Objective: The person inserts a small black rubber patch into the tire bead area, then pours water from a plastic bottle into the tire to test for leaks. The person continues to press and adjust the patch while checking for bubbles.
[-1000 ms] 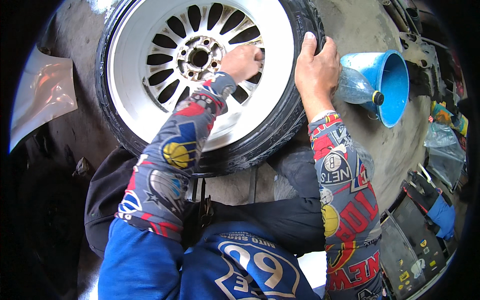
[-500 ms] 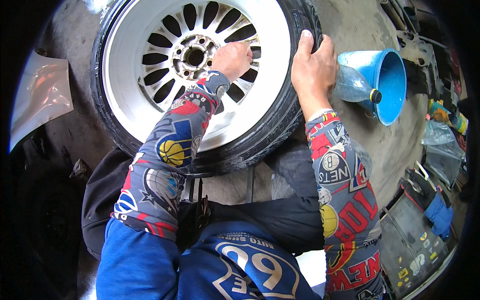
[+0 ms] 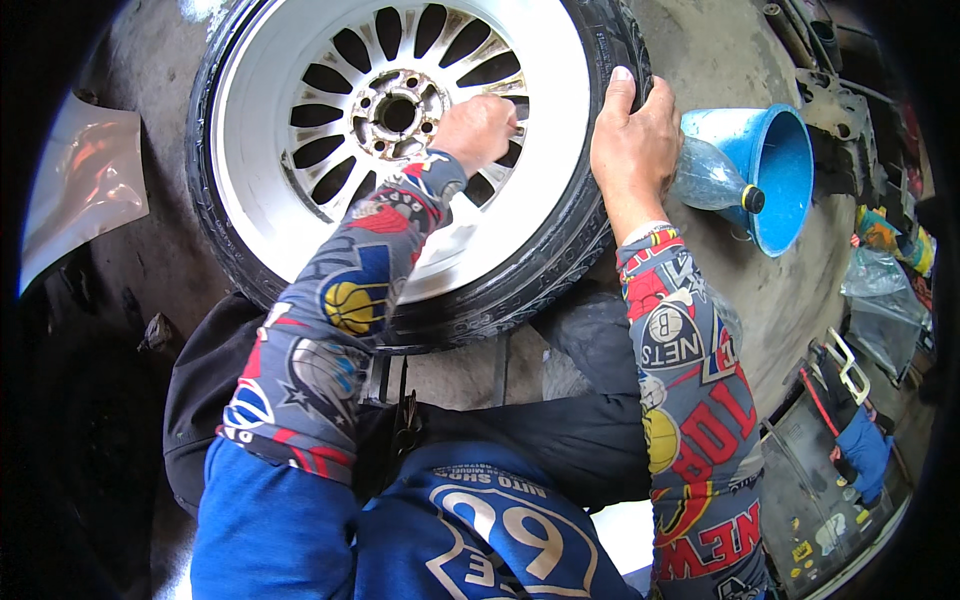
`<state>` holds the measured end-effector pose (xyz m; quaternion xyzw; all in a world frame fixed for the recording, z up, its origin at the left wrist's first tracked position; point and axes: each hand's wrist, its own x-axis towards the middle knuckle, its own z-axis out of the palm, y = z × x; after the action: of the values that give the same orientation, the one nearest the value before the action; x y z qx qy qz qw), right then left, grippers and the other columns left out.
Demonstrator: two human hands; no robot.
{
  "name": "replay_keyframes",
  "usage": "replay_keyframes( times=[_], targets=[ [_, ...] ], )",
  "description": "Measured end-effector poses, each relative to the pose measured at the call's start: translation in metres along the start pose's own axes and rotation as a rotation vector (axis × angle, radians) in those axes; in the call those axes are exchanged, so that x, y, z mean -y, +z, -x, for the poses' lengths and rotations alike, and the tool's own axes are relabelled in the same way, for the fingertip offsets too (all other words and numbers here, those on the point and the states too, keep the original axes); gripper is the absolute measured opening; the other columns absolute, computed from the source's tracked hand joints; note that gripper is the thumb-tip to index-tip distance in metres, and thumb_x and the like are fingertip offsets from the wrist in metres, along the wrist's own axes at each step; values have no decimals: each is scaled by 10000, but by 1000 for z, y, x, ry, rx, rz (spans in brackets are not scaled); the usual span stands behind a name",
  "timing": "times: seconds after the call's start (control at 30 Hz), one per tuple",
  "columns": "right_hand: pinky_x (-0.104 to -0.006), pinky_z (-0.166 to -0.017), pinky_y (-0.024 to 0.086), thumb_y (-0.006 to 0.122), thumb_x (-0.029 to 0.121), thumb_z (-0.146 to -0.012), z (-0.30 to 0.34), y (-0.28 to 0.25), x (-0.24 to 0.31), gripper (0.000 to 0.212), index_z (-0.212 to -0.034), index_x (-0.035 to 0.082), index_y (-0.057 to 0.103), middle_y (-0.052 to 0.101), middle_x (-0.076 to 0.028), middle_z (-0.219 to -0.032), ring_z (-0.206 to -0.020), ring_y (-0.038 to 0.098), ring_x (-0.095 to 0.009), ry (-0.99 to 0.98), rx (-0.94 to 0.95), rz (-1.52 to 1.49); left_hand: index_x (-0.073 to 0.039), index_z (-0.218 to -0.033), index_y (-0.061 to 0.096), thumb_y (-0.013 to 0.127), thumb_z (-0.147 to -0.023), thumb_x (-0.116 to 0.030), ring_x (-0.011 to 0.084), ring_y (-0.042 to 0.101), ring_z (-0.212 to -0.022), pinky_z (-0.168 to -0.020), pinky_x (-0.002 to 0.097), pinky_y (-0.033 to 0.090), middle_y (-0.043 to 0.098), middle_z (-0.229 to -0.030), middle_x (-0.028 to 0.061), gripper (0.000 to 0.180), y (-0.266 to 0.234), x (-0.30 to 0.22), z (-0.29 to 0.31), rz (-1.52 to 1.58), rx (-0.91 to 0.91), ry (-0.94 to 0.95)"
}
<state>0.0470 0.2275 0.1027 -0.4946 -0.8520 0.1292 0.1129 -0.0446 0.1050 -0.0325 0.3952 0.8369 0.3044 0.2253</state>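
Note:
A silver alloy wheel [image 3: 245, 150] with a black tire [image 3: 545, 265] lies before me, its hollow side facing up. Brownish grime marks the spokes and the hub around the centre hole. My left hand [image 3: 478, 130] is over the spokes just right of the hub, its fingers curled into a closed grip. What it holds, if anything, is hidden. My right hand [image 3: 635, 150] grips the tire's right edge, with the thumb toward the sidewall and the fingers over the tread. Close beside it lies a clear plastic bottle [image 3: 708, 175] with a dark, yellow-ringed cap.
Past the bottle, a blue bucket [image 3: 783, 180] is tipped on its side. A curved silver panel [image 3: 95, 185] rests at the far left. On the right are plastic bags [image 3: 885, 310], blue cloth [image 3: 862, 450] and a grey, stickered case [image 3: 815, 500]. Metal parts [image 3: 835, 110] lie at the upper right.
My left hand has shifted slightly down over the spokes. The wheel and my right hand sit a little farther right and lower in the picture.

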Motion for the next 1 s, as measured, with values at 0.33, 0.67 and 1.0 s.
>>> replay_keyframes(
  times=[0.33, 0.67, 1.0],
  targets=[
    [-528, -1112, 426, 522, 506, -1026, 0, 0, -1, 640, -1409, -6, 519, 548, -256, -1441, -1323, 515, -463, 9, 4, -11, -69, -897, 781, 667, -864, -165, 367, 740, -883, -805, 466, 579, 750, -893, 188, 153, 11, 5, 0, 84, 51, -101],
    [-530, -1096, 435, 528, 496, -1024, 4, -1, -2, 620, -1379, -12, 533, 571, -263, -1408, -1294, 528, -474, 4, 7, -1, -69, -850, 760, 634, -837, -159, 417, 729, -853, -779, 505, 583, 732, -859, 229, 156, 1, -10, 4, -87, -79, -169],
    [-529, -1097, 442, 524, 509, -1020, 3, 1, -3, 631, -1396, 3, 521, 547, -246, -1442, -1310, 525, -457, 27, 7, 7, -90, -891, 772, 646, -885, -170, 382, 733, -881, -796, 486, 573, 754, -924, 190, 150, 15, -4, 13, -158, -131, -287]
  ],
)
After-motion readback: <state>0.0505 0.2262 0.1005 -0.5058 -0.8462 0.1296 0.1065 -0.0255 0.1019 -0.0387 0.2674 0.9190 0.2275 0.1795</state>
